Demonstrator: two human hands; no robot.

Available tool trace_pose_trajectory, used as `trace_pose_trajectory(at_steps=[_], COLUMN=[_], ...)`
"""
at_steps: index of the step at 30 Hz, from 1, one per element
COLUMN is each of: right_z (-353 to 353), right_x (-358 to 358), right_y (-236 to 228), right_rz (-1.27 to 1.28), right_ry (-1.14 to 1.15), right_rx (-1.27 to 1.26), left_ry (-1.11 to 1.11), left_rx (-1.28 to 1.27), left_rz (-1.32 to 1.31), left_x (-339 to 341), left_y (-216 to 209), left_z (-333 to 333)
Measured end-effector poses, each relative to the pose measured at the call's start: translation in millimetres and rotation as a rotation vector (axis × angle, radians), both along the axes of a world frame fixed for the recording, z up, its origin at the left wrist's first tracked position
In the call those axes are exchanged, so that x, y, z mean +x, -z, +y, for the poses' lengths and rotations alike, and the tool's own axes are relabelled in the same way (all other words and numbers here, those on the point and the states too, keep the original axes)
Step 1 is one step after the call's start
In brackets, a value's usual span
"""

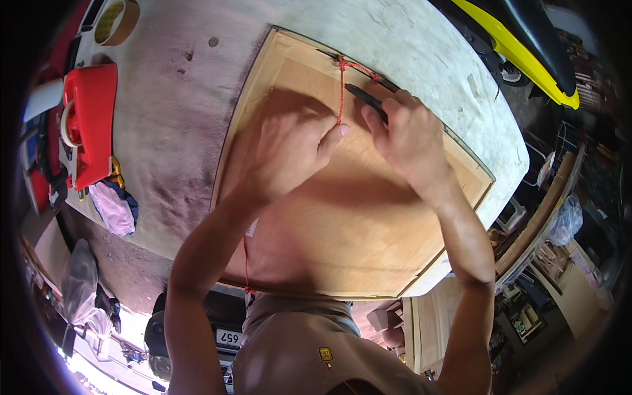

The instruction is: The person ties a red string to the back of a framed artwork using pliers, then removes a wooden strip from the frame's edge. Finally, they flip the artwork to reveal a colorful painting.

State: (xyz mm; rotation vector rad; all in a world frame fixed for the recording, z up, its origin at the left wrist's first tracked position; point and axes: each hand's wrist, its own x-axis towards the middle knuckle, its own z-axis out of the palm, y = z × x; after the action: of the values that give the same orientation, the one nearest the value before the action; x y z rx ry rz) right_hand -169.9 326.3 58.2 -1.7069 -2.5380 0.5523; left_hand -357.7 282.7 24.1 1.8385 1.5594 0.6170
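Observation:
A large framed wooden panel (368, 224) lies on the pale worn tabletop, its raised rim running round a flat sheet. Red twisted cord (342, 89) is tied at the far edge of the frame, with a short stretch along that edge. My left hand (293, 145) pinches the cord's free length between thumb and fingers, pulling it taut toward me. In my right hand (411, 135) is a slim black tool (366, 97), pointed toward the cord but apart from it; its exact kind is unclear. More red cord hangs at the near left edge of the panel.
On the tabletop (164, 131) at left are a roll of brown tape (117, 23), a red tape dispenser (95, 125) and a pinkish cloth (113, 207). A black and yellow motorbike part (526, 49) stands beyond the far right. Wooden boards (431, 322) lie near right.

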Motion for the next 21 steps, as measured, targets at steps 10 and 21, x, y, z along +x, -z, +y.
trace_pose_trajectory(at_steps=[10, 21], right_z=[36, 36], right_x=[-14, -18], right_y=[36, 50], right_rz=[0.394, 0.696], right_ry=[-0.065, -0.053], right_rx=[0.167, 0.031], left_ry=[-0.237, -0.246], left_rx=[-0.073, -0.058], left_rz=[-0.366, -0.491], left_x=[-4, -8], left_y=[28, 51], left_z=[55, 52])
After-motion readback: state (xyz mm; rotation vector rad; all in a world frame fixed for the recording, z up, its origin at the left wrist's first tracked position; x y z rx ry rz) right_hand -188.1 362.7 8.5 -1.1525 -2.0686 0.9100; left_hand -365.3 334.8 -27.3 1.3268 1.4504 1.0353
